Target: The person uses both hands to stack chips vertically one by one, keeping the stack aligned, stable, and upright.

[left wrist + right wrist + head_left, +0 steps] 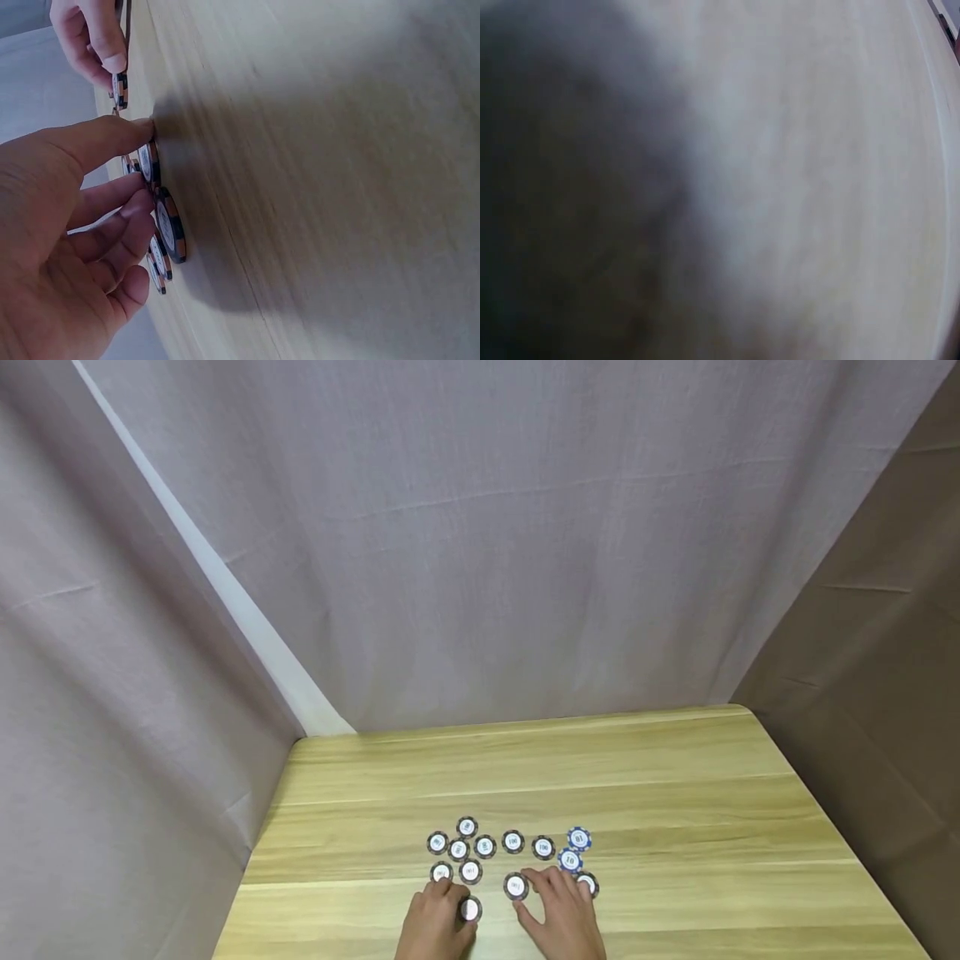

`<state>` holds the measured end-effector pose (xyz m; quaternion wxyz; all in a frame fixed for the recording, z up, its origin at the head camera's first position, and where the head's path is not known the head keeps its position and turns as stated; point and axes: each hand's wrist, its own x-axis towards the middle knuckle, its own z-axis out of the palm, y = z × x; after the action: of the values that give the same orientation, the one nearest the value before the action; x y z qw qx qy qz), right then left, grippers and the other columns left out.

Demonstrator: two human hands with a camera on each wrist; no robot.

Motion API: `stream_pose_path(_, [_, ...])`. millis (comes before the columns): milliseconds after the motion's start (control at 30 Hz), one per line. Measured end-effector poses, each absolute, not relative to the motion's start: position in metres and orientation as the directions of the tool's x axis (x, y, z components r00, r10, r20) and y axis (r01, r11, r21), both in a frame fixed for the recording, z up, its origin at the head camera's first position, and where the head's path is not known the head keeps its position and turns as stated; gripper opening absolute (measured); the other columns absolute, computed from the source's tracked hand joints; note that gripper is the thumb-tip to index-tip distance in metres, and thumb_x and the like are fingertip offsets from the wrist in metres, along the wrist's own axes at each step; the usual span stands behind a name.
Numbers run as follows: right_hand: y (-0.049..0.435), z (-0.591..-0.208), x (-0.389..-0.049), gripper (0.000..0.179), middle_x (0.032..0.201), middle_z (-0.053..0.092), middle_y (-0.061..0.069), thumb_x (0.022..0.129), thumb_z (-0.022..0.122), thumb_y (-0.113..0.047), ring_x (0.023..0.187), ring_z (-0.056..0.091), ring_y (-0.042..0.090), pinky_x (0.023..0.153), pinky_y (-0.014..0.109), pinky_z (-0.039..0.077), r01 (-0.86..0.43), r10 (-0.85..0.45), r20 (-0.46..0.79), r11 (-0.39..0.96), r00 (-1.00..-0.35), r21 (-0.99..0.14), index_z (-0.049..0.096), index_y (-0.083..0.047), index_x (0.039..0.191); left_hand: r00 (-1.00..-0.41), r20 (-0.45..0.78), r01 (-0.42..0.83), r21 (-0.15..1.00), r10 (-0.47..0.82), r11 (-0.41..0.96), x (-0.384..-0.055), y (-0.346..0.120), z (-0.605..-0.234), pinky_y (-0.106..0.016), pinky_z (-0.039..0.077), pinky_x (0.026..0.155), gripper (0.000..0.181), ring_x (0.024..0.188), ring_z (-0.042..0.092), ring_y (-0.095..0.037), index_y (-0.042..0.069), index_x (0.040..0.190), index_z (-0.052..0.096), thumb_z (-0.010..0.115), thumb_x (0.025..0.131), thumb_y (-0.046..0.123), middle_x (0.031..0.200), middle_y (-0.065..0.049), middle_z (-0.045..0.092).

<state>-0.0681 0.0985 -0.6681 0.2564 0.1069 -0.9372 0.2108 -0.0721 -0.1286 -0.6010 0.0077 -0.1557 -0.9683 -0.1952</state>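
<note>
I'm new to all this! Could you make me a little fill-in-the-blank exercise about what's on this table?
1. In the head view, the blue chips number ____.
2. The right hand pinches a dark-rimmed chip with a ____ centre.
3. The blue chips lie farther from the ____ hand than from the other.
4. The table surface shows ____ grain.

Missing words: two; white; left; wood.

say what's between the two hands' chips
The head view shows bare tabletop between the chip in the left hand and the chip in the right hand.
</note>
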Motion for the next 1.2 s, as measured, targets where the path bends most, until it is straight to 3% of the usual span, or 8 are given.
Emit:
stream_pose_path(200, [0.098, -0.669, -0.068, 0.044, 0.088, 0.048, -0.017, 0.075, 0.087, -0.040, 0.083, 0.044, 0.006, 0.073, 0.029, 0.030, -0.294, -0.086, 0.508, 0.892, -0.857, -0.343, 0.074, -0.025, 0.115, -0.946, 0.100, 0.323, 0.351, 0.307, 0.879, -0.073, -0.126, -0.601, -0.032, 0.046, 0.068, 0.027, 0.085, 0.061, -0.016, 0.012, 0.091, 0.074, 0.089, 0.071, 0.023, 0.087, 0.004, 0.062])
stream_pose_path(467, [0.097, -0.667, -0.068, 0.044, 0.083, 0.044, -0.019, 0.076, 0.087, -0.041, 0.081, 0.041, 0.005, 0.072, 0.029, 0.029, -0.296, -0.093, 0.501, 0.891, -0.860, -0.344, 0.074, -0.025, 0.115, -0.893, 0.243, 0.429, 0.210, 0.378, 0.879, -0.072, -0.122, -0.605, -0.027, 0.044, 0.060, 0.026, 0.073, 0.058, -0.010, 0.017, 0.080, 0.068, 0.083, 0.062, 0.027, 0.076, 0.008, 0.057])
stream_pose_path(600, [0.097, -0.666, -0.067, 0.044, 0.083, 0.044, -0.019, 0.076, 0.087, -0.041, 0.080, 0.041, 0.006, 0.071, 0.029, 0.029, -0.291, -0.089, 0.497, 0.892, -0.863, -0.345, 0.074, -0.025, 0.115, -0.877, 0.261, 0.462, 0.224, 0.404, 0.858, -0.072, -0.118, -0.606, -0.027, 0.049, 0.062, 0.029, 0.074, 0.059, -0.007, 0.018, 0.082, 0.068, 0.083, 0.060, 0.030, 0.079, 0.009, 0.060])
stream_pose_path(800, [0.097, -0.664, -0.068, 0.044, 0.082, 0.043, -0.019, 0.077, 0.086, -0.041, 0.080, 0.041, 0.006, 0.071, 0.030, 0.029, -0.288, -0.087, 0.494, 0.892, -0.865, -0.347, 0.074, -0.025, 0.115, -0.892, 0.194, 0.448, 0.252, 0.409, 0.858, -0.076, -0.111, -0.602, -0.032, 0.054, 0.070, 0.031, 0.076, 0.055, -0.005, 0.021, 0.090, 0.070, 0.080, 0.064, 0.032, 0.082, 0.012, 0.054])
stream_pose_path(1200, [0.097, -0.664, -0.068, 0.043, 0.081, 0.036, -0.021, 0.078, 0.086, -0.043, 0.079, 0.036, 0.004, 0.072, 0.030, 0.028, -0.270, -0.088, 0.463, 0.900, -0.882, -0.343, 0.073, -0.025, 0.116, -0.890, 0.185, 0.455, 0.326, 0.416, 0.829, -0.085, -0.091, -0.591, -0.026, 0.054, 0.065, 0.033, 0.082, 0.059, -0.008, 0.013, 0.103, 0.075, 0.077, 0.073, 0.026, 0.096, 0.004, 0.060])
